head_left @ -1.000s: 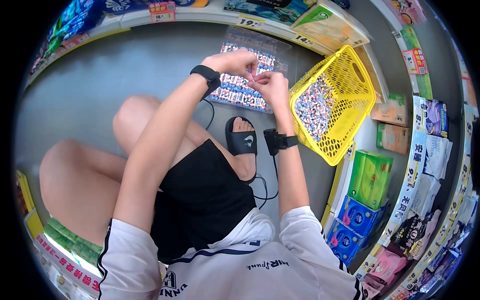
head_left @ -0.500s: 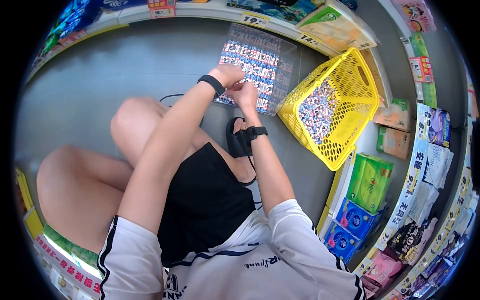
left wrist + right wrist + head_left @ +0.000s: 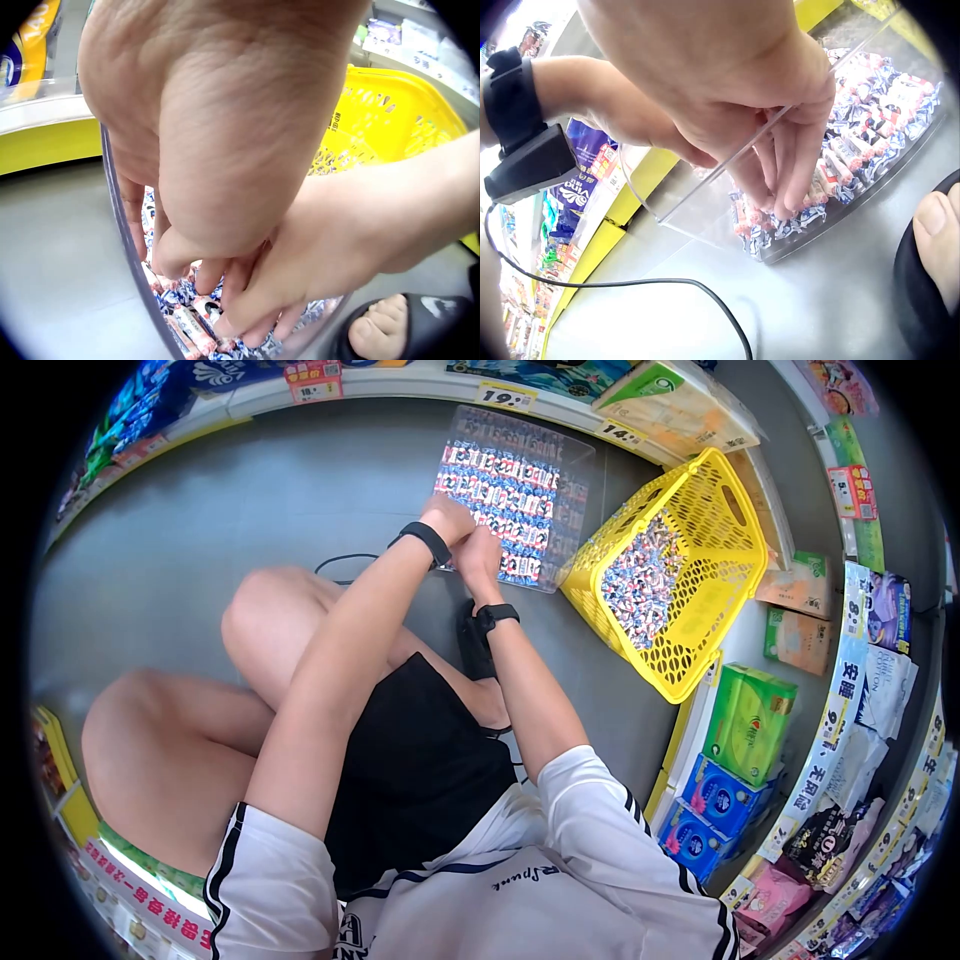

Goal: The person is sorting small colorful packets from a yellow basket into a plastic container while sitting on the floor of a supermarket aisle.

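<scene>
A clear plastic box stands on the floor, its wrapped candies lined up in rows. My left hand and right hand are close together over the box's near left corner. In the right wrist view, the right fingers point down inside the wall and touch the candies at the edge. In the left wrist view, the left hand reaches in beside the right one, overlapping its fingertips. Loose candies fill one end of a yellow basket to the right.
Shelves with tissue packs curve along the right, and a price-tagged shelf edge runs behind the box. A sandalled foot is close to the box's near side. A black cable trails from a wrist strap.
Both hands moved from pinching together above the box's middle to its near left corner, down among the candies. The right forearm swung left, away from the basket.
</scene>
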Tool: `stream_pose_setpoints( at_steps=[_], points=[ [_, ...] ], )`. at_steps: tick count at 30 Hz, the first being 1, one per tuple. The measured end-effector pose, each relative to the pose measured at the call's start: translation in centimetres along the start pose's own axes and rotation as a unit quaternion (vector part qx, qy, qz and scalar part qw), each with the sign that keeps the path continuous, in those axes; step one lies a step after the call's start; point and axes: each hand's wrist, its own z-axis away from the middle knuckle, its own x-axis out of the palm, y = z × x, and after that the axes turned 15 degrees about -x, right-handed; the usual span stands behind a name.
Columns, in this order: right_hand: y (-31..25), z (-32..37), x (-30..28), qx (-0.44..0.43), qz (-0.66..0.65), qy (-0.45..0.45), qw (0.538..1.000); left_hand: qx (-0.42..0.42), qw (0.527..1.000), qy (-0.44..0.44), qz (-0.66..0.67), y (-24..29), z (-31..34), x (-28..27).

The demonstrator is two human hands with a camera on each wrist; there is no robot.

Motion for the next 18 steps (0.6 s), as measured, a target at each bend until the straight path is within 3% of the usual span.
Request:
stream_pose_setpoints(
  at_steps=[3,6,9,18],
  points=[
    [-0.2,0.4,-0.4,0.01,-0.034,-0.007,0.999,-0.011,0.999,0.048,0.014,0.0,-0.4,0.8],
    [-0.8,0.6,-1.3,0.004,-0.056,-0.035,0.998,-0.019,1.0,-0.013,-0.012,0.3,0.3,-0.3],
    [-1.3,0.8,-2.3,0.002,-0.083,-0.053,0.995,-0.008,0.999,0.044,0.021,0.0,0.0,0.7],
    [-1.0,0.4,-2.1,0.037,-0.077,-0.077,0.993,-0.023,0.999,0.035,0.011,0.2,-0.4,1.0]
  ],
)
